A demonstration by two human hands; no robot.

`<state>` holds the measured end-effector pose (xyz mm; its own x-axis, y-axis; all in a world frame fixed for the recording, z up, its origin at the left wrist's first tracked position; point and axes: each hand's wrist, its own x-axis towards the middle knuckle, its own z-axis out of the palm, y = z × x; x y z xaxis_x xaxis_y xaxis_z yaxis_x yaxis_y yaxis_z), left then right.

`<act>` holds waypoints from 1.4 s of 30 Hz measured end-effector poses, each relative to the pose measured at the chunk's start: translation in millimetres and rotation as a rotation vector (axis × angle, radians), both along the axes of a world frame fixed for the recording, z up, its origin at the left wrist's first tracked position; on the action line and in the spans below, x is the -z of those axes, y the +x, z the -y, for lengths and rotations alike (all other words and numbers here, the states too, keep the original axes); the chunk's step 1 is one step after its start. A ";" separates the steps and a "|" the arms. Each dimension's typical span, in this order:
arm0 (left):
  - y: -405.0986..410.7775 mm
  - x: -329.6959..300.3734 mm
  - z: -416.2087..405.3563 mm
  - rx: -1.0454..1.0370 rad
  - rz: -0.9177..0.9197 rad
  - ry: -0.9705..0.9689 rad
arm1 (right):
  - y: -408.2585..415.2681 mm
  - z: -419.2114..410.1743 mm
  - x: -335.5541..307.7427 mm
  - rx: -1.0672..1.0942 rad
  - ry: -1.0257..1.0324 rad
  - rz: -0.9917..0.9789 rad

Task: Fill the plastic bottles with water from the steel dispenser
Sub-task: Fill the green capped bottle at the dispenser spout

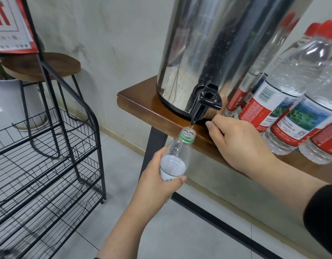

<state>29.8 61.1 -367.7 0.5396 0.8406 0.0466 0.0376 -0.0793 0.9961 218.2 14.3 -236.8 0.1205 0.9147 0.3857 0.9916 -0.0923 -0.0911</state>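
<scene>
The left hand (157, 176) grips an uncapped bottle (177, 156) at centre frame, under the dispenser (217, 53) tap (204, 103), hiding its lower half. The right hand (240, 144) rests curled on the table (140, 103) edge; its fingertips are hidden, so its grip cannot be told. Capped bottles (284, 94) stand cut off at right.

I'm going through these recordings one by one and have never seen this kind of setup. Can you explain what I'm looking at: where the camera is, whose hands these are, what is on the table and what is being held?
There is no robot here. A person wears one wide-angle camera on the head, looking forward and down, so the two hands belong to the wearer.

The left hand grips an open plastic bottle, tilted, with its mouth under the black tap of a steel dispenser. A thin stream of water runs into the mouth.

The right hand rests at the front edge of the wooden table, fingers curled over it, just beside the tap.

On the table, to the right of the dispenser, stand capped bottles with red labels. A black wire rack stands on the floor to the left.
</scene>
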 end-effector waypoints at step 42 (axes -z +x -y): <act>0.5 4.0 -1.4 -0.011 -0.001 0.016 | -2.0 0.3 -1.7 0.003 -0.017 -0.015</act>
<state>30.3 62.5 -371.7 0.5300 0.8459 0.0593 0.0399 -0.0948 0.9947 216.3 14.0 -235.1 0.1291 0.9206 0.3686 0.9898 -0.0969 -0.1046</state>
